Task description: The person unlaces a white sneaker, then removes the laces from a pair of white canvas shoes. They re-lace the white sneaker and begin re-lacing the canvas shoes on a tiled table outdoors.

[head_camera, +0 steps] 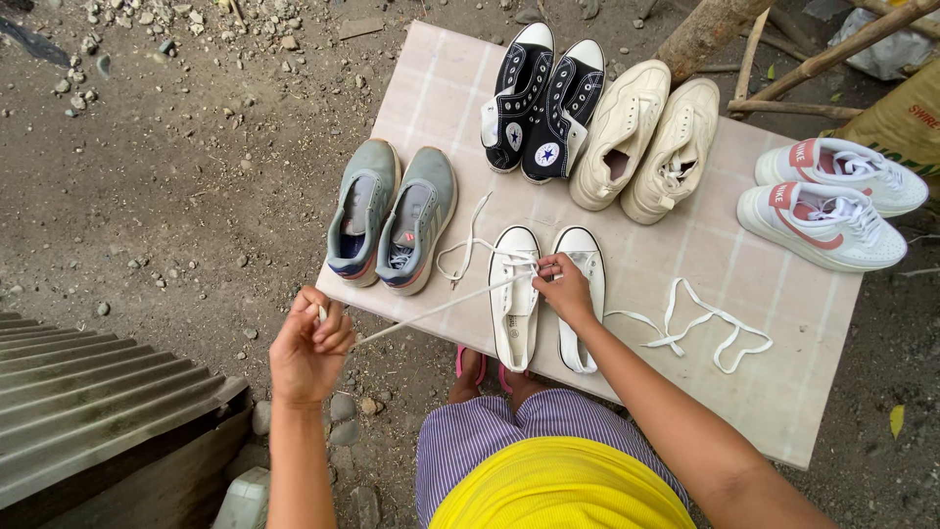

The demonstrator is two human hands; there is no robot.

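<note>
Outdoors, left hand (311, 345) and right hand (565, 287) fingers pinch a white lace (441, 308) over white sneakers (516, 299).

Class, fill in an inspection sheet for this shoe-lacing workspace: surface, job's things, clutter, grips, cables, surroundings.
Surface: pale checked board on bare ground.
Job's things: white canvas pair; white lace pulled taut from the left shoe.
Clutter: grey pair, black high-tops, cream pair, white-and-pink pair, loose lace.
Grips: left hand pinches the lace end; right hand at the eyelets.
Cables: nothing seen.
Surroundings: dirt, stones, corrugated sheet, wooden poles.
</note>
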